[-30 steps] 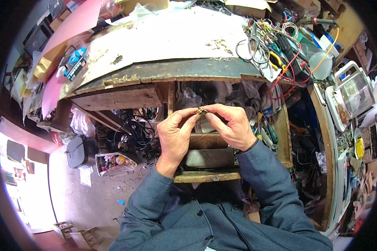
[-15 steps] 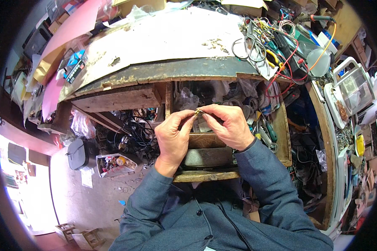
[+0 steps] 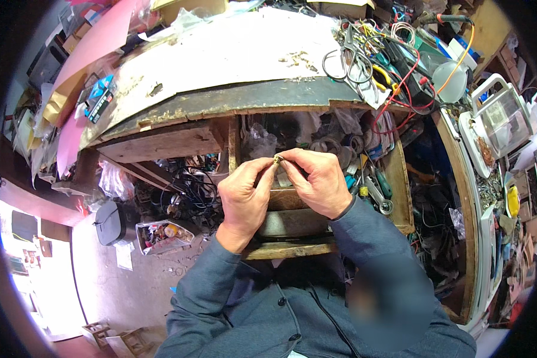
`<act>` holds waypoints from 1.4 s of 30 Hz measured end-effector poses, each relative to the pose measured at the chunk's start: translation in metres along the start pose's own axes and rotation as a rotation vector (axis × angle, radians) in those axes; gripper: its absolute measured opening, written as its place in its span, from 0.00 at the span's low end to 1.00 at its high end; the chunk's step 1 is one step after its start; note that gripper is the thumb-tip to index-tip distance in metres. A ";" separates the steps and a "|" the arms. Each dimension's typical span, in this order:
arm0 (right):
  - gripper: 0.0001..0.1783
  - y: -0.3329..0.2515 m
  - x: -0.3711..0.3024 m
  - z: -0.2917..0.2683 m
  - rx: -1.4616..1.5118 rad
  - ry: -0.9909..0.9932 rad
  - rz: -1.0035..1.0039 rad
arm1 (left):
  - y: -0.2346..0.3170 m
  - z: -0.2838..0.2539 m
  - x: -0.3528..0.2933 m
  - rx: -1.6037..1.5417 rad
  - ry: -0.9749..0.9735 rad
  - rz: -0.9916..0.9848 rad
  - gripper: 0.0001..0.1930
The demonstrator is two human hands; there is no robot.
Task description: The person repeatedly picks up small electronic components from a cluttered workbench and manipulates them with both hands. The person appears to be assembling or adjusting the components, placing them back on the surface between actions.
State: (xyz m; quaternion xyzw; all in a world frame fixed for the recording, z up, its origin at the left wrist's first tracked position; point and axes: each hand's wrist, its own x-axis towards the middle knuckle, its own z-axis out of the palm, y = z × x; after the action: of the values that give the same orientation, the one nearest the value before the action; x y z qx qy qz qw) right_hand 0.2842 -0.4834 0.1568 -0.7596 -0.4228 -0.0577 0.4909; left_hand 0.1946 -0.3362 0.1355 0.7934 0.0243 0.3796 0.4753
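Note:
Between the pinched fingertips of both hands is a small brass-coloured metal piece [image 3: 277, 159], mostly covered by the fingers; its exact kind cannot be made out. My left hand [image 3: 243, 194] grips it from the left with thumb and forefinger, and my right hand [image 3: 318, 184] pinches it from the right. Both hands are above an open wooden drawer [image 3: 304, 249] that sticks out of the workbench toward me. Inside the drawer, beyond and right of my hands, lie clear plastic bags [image 3: 261, 142], rolls of tape, a wrench [image 3: 377, 192] and a green-handled tool [image 3: 384, 185].
A white sheet [image 3: 232, 51] with small scraps covers the bench top. Scissors [image 3: 347, 55], yellow-handled pliers [image 3: 384, 77] and red test leads [image 3: 407, 89] crowd its right end. Black cables [image 3: 191, 188] hang under the bench, near a box of odds and ends [image 3: 164, 237] on the floor.
The view has shifted slightly, and my hands appear a little farther left. My right fingers have closed in nearer to my left ones around the small brass-coloured piece.

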 end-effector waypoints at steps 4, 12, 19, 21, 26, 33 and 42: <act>0.07 -0.006 0.001 0.000 0.104 -0.015 0.133 | -0.001 0.003 -0.002 -0.053 0.039 -0.059 0.07; 0.06 -0.007 -0.002 0.007 0.073 0.061 0.083 | -0.005 0.006 -0.005 -0.282 0.039 -0.302 0.06; 0.05 -0.009 0.003 0.003 -0.009 0.197 0.012 | -0.007 0.001 -0.005 -0.337 0.041 -0.402 0.06; 0.05 -0.006 0.003 0.002 0.078 0.191 0.065 | -0.009 0.003 -0.005 -0.385 0.051 -0.402 0.06; 0.07 0.000 0.003 0.004 0.114 0.132 0.113 | -0.011 0.004 -0.004 -0.355 0.035 -0.361 0.06; 0.04 -0.001 0.001 0.000 0.055 0.035 0.160 | -0.008 0.001 -0.002 -0.146 0.005 -0.163 0.07; 0.05 -0.001 0.002 0.003 0.125 0.073 0.169 | -0.008 -0.001 -0.002 -0.153 -0.011 -0.153 0.06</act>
State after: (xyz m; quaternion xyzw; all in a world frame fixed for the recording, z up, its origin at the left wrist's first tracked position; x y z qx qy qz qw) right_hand 0.2842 -0.4795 0.1573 -0.7580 -0.3418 -0.0171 0.5552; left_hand 0.1956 -0.3322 0.1289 0.7527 0.0531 0.3383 0.5623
